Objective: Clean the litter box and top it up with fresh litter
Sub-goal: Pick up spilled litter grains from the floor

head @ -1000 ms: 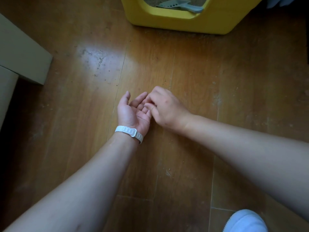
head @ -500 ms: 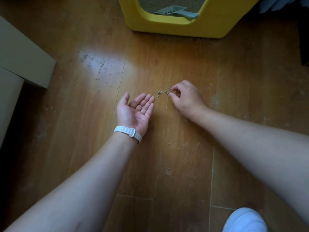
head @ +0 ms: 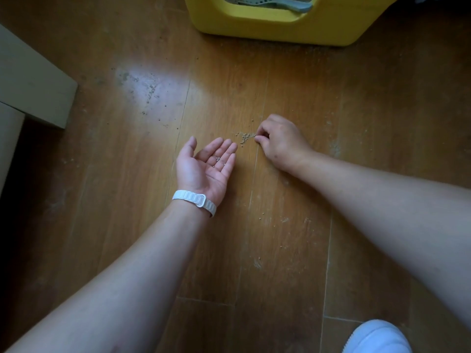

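Two hands: left hand (head: 204, 166) lies palm-up, fingers wide; right hand (head: 279, 141) fingers pinch spilled grains (head: 245, 138) on floor (head: 280, 250).
Pile: slide palm beside it, sweep grains in.

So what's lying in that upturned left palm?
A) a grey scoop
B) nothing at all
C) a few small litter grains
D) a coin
C: a few pale litter grains rest on the open left hand, matching the small pile on the floor beside it.
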`<state>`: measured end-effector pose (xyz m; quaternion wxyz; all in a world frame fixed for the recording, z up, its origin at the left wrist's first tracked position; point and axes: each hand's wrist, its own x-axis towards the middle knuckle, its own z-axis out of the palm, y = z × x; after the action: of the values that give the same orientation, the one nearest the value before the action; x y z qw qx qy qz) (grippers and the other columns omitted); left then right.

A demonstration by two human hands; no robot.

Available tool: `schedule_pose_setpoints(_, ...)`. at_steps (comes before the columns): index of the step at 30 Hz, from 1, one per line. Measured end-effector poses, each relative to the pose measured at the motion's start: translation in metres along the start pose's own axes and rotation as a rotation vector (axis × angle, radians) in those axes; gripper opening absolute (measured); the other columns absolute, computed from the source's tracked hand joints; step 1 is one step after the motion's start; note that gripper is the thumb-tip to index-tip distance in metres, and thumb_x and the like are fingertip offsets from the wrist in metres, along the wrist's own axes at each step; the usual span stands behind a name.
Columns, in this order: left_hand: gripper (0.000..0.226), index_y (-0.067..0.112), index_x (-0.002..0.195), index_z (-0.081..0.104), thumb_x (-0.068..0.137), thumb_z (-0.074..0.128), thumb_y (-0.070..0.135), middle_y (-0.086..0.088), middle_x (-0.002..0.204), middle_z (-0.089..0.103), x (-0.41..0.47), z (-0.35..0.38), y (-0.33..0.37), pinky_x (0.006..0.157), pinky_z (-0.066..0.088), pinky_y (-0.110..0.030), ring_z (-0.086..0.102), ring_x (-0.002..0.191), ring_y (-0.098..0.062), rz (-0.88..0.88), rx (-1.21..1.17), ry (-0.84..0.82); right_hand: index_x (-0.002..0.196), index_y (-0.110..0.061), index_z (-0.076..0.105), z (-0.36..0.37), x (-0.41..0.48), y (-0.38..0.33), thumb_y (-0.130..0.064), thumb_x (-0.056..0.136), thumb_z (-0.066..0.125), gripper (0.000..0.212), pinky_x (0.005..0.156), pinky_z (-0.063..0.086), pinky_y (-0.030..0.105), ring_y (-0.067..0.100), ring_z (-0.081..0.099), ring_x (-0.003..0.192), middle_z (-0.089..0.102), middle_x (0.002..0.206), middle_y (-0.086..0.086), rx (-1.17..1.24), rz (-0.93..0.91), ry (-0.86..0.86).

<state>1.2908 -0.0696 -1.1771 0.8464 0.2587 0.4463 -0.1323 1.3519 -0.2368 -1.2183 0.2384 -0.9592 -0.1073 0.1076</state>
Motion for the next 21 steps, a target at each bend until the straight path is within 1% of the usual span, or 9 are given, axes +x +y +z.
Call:
schedule_pose_setpoints(5,0.053,-0.005,0.111,0.063,0.097,0.044,0.042,-0.021,0.108,0.070,0.003,0.001,-0.002,0.094,0.053,-0.037,0.070,0.098,-0.031,-0.006,0.014,0.002,0.100,-0.006,0.061,0.000,0.002,-0.003,-0.020,0.097,0.051,0.018,0.088,0.041,0.037,0.029,0.051,0.105,0.056,0.108,0.012,-0.085,-0.032,-0.030)
schedule_pose_setpoints(8,0.053,-0.004,0.113,0.063,0.097,0.044,0.043,-0.021,0.108,0.070,0.003,0.001,-0.002,0.091,0.055,-0.036,0.071,0.097,-0.030,0.003,0.019,0.002,0.102,-0.006,0.059,0.000,0.001,-0.008,-0.020,0.098,0.049,0.018,0.087,0.040,0.035,0.028,0.050,0.106,0.054,0.110,0.012,-0.084,0.001,-0.027)
schedule_pose_setpoints(11,0.053,-0.004,0.114,0.063,0.097,0.044,0.042,-0.021,0.108,0.071,0.004,-0.001,-0.001,0.090,0.055,-0.036,0.071,0.097,-0.030,0.020,0.017,0.017,0.097,-0.007,0.060,-0.001,-0.004,-0.019,-0.018,0.096,0.052,0.014,0.082,0.038,0.032,0.028,0.053,0.100,0.056,0.104,0.011,0.014,-0.003,0.011)
schedule_pose_setpoints(15,0.054,-0.006,0.115,0.061,0.097,0.046,0.041,-0.023,0.110,0.068,0.001,-0.002,0.001,0.091,0.055,-0.037,0.070,0.099,-0.031,0.018,-0.004,0.016,0.091,-0.006,0.062,-0.003,-0.024,-0.049,-0.014,0.091,0.057,0.010,0.077,0.043,0.035,0.028,0.055,0.090,0.056,0.095,0.009,0.173,-0.136,0.035)
schedule_pose_setpoints(18,0.053,-0.009,0.108,0.062,0.097,0.048,0.041,-0.023,0.104,0.066,-0.004,0.001,0.004,0.075,0.059,-0.034,0.071,0.086,-0.030,0.002,-0.061,-0.011,0.089,-0.006,0.062,0.001,-0.041,-0.071,-0.013,0.088,0.059,0.007,0.075,0.045,0.037,0.027,0.055,0.086,0.056,0.092,0.008,0.254,-0.207,0.038)
schedule_pose_setpoints(19,0.053,-0.009,0.107,0.062,0.097,0.048,0.041,-0.025,0.109,0.065,-0.004,0.001,0.006,0.079,0.059,-0.036,0.070,0.091,-0.031,-0.003,-0.068,-0.017,0.088,-0.007,0.062,0.002,-0.044,-0.075,-0.013,0.087,0.060,0.007,0.075,0.045,0.037,0.027,0.055,0.085,0.055,0.091,0.007,0.270,-0.221,0.040)
schedule_pose_setpoints(21,0.057,-0.008,0.111,0.062,0.096,0.048,0.045,-0.028,0.125,0.059,-0.002,0.001,0.008,0.099,0.050,-0.047,0.062,0.114,-0.038,-0.029,-0.056,-0.042,0.087,-0.007,0.062,0.005,-0.048,-0.081,-0.013,0.086,0.060,0.007,0.076,0.046,0.038,0.027,0.054,0.086,0.056,0.092,0.008,0.290,-0.241,0.039)
